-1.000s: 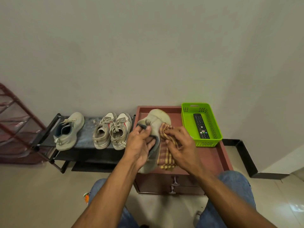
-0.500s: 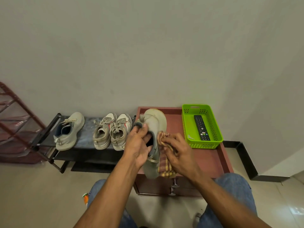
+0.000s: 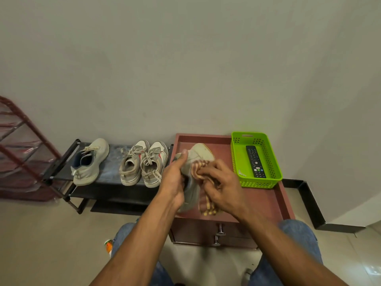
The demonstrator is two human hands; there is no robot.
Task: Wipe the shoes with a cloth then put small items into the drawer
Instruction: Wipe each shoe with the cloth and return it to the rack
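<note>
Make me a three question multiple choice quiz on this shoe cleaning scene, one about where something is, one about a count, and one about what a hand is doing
1. Where does the remote control lie?
A. On the black rack
B. In the green basket
C. On the floor

2. How many shoes stand on the black shoe rack?
A. Three
B. One
C. Five

3. What is the right hand doing?
A. Pulling a drawer knob
B. Hanging idle
C. Holding the striped cloth against the held shoe

Answers:
1 B, the dark remote rests inside the basket on the red-brown cabinet.
2 A, a single pale shoe at the left and a pair beside it.
3 C, its fingers bunch the cloth on the shoe that the left hand grips.
</note>
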